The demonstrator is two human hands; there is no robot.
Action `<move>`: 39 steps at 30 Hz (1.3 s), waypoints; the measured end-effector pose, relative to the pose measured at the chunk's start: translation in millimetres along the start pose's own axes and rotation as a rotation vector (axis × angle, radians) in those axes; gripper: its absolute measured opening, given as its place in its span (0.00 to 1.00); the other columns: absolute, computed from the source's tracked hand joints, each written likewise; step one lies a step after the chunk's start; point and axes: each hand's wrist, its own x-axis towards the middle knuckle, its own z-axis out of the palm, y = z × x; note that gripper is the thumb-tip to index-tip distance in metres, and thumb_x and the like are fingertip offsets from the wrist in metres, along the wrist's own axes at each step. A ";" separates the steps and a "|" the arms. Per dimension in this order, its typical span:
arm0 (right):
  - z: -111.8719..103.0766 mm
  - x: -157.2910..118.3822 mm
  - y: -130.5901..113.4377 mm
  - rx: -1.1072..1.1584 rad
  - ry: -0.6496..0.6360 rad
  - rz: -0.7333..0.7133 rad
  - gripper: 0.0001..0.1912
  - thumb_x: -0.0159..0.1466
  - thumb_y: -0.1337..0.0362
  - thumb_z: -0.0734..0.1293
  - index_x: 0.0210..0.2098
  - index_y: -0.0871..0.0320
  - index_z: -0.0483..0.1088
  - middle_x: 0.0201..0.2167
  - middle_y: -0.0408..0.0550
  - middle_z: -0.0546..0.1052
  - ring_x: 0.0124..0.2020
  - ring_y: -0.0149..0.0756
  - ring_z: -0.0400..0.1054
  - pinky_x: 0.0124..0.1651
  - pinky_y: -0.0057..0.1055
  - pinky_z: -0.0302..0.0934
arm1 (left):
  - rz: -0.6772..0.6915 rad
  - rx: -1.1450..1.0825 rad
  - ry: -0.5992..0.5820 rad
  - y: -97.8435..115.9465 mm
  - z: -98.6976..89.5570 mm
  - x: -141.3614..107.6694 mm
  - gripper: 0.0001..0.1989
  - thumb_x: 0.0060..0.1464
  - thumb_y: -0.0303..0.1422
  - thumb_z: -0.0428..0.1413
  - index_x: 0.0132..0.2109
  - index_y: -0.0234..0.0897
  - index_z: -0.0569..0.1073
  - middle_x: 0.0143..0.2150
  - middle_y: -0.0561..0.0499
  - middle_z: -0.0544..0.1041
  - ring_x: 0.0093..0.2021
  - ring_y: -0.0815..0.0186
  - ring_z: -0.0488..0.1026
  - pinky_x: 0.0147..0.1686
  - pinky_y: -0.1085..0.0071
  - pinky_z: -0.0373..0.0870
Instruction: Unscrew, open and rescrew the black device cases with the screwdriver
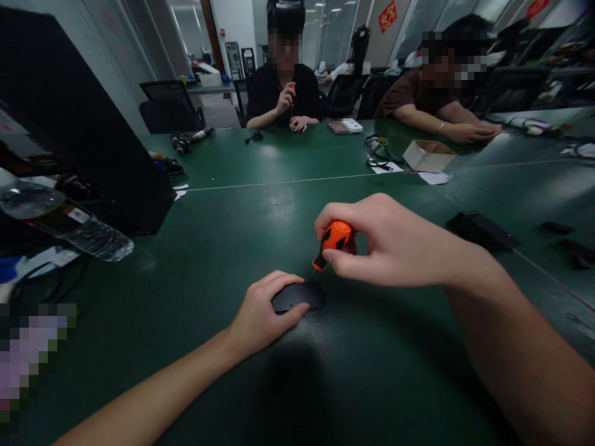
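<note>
A dark, flat object like a computer mouse point(297, 298) lies on the green table point(223, 241), its surface facing up. My left hand point(269, 306) grips it from the left, fingers along the far edge and thumb along the near edge. An orange and black screwdriver point(335, 240) is held by its handle in my right hand point(372, 241). It leans, with its thin shaft pointing down to the far edge of the dark object. Whether the tip touches it is too small to tell.
A black panel point(83, 118) and a plastic bottle point(69, 217) stand at the left. Across the table, a person point(283, 87) holds another screwdriver. An open box point(428, 156), cables point(379, 152) and a black block point(481, 230) lie to the right.
</note>
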 end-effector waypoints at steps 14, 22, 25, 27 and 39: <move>5.7 2.3 8.5 -0.036 0.013 -0.012 0.04 0.59 0.66 0.66 0.35 0.59 0.71 0.24 0.39 0.72 0.25 0.28 0.63 0.32 0.26 0.52 | 0.028 0.042 0.016 1.6 -1.1 2.9 0.15 0.56 0.34 0.64 0.51 0.39 0.77 0.47 0.46 0.81 0.48 0.57 0.78 0.50 0.63 0.73; 7.0 4.0 8.2 -0.001 0.044 -0.022 0.04 0.59 0.66 0.66 0.35 0.59 0.71 0.23 0.38 0.71 0.25 0.27 0.62 0.31 0.25 0.52 | 0.048 0.057 0.019 -0.7 -0.2 8.7 0.15 0.57 0.35 0.63 0.52 0.38 0.77 0.48 0.45 0.81 0.48 0.57 0.78 0.50 0.62 0.72; 7.8 5.1 8.0 -0.016 0.030 -0.016 0.04 0.59 0.66 0.66 0.34 0.59 0.71 0.22 0.38 0.69 0.24 0.26 0.60 0.31 0.26 0.50 | 0.052 0.062 0.018 -1.0 0.2 9.9 0.15 0.58 0.35 0.63 0.52 0.38 0.77 0.49 0.45 0.81 0.49 0.56 0.78 0.51 0.61 0.72; 8.2 5.8 9.0 -0.021 0.033 -0.017 0.03 0.59 0.66 0.66 0.33 0.59 0.71 0.22 0.38 0.69 0.24 0.26 0.60 0.31 0.26 0.50 | 0.055 0.060 0.016 -1.5 0.3 9.7 0.15 0.58 0.36 0.63 0.52 0.38 0.77 0.49 0.45 0.81 0.49 0.56 0.78 0.51 0.61 0.72; 10.8 7.9 18.9 0.003 0.109 0.059 0.06 0.57 0.65 0.65 0.34 0.60 0.71 0.24 0.40 0.71 0.25 0.27 0.61 0.32 0.27 0.51 | 0.064 0.060 0.007 -3.9 -0.8 8.5 0.16 0.58 0.35 0.64 0.53 0.38 0.77 0.50 0.45 0.81 0.50 0.57 0.78 0.53 0.62 0.72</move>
